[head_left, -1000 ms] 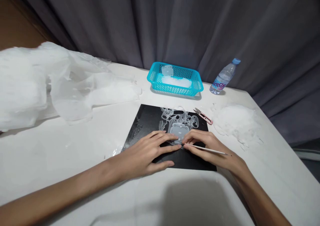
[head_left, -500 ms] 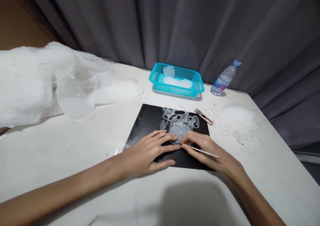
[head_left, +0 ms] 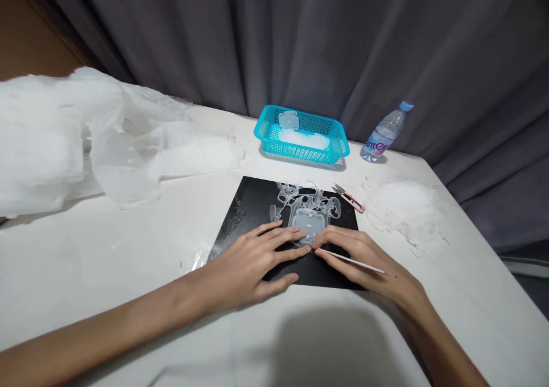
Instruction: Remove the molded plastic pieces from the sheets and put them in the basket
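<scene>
On the black mat (head_left: 249,204), a spread left hand (head_left: 257,258) touches the clear plastic piece (head_left: 309,224) while the right hand (head_left: 369,256) pinches a thin white tool (head_left: 354,261) at its near edge, apparently fine edge work needing light, controlled pressure.

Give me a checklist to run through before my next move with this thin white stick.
1. Thin white stick held in right hand: ok.
2. Left hand fingers touching the translucent, loop-edged piece: ok.
3. Centre of that piece over the flat black mat: ok.
4. Stick's working tip visible: not ok, fingers hide it.
5. Loops detached from centre: cannot tell.
6. Clear plastic bottle capped: ok.
</scene>
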The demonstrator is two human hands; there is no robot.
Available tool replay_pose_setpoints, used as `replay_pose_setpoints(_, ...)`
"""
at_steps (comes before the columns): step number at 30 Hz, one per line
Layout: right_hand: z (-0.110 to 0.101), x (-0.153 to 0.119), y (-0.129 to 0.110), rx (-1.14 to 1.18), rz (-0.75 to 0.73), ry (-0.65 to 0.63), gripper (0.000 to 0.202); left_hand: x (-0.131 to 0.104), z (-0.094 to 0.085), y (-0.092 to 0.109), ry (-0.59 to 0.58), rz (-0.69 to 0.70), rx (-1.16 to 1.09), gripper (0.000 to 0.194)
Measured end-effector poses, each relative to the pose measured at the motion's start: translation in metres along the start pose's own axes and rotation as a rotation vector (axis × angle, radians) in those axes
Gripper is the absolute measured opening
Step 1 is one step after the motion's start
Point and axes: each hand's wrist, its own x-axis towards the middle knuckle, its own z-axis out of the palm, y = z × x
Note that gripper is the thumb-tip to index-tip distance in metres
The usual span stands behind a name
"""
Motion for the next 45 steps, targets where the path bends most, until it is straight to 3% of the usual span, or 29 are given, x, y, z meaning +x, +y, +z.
replay_pose_setpoints(7, 0.004, 0.000, -0.002, -0.120, -0.070, -0.010, 0.016, -0.004, 0.009, 0.010, 0.109, 0.039, 0.209, 0.052)
replay_pose_setpoints(13, 0.023, 0.007, 0.010, -0.465, -0.246, 0.095, 0.020, -0.005, 0.021, 0.021, 0.198, 0.122, 0.303, 0.042)
replay_pose_setpoints(18, 0.034, 0.006, 0.017, -0.666, -0.261, 0.144, 0.031, -0.006, 0.026, 0.021, 0.246, 0.144, 0.307, 0.044)
replay_pose_setpoints(22, 0.039, 0.001, 0.016, -0.699, -0.272, 0.136, 0.030, -0.006, 0.027, 0.020, 0.261, 0.162, 0.293, 0.041)
replay_pose_setpoints(26, 0.037, 0.004, 0.022, -0.589, -0.237, 0.112, 0.031, -0.002, 0.023, 0.020, 0.227, 0.143, 0.211, 0.042)
replay_pose_setpoints(28, 0.026, 0.013, 0.031, -0.472, -0.160, 0.274, 0.027, 0.001, 0.020, 0.020, 0.199, 0.114, 0.163, 0.045)
replay_pose_setpoints(30, 0.009, 0.026, 0.043, -0.348, -0.025, 0.562, 0.028, 0.005, 0.018, 0.020, 0.179, 0.089, 0.128, 0.047)
replay_pose_setpoints(33, -0.017, 0.045, 0.053, -0.275, 0.111, 0.738, 0.031, 0.009, 0.014, 0.018, 0.140, 0.052, 0.086, 0.048)
replay_pose_setpoints(38, -0.020, 0.048, 0.030, -0.114, 0.083, 0.565, 0.021, 0.013, -0.001, 0.008, 0.055, -0.112, -0.126, 0.044)
replay_pose_setpoints(42, -0.005, 0.032, 0.005, -0.063, 0.043, 0.473, 0.018, 0.020, -0.009, -0.005, 0.094, -0.271, -0.616, 0.041)
replay_pose_setpoints(45, 0.007, 0.022, -0.007, -0.036, -0.005, 0.340, 0.019, 0.028, -0.012, -0.010, 0.161, -0.348, -0.932, 0.053)
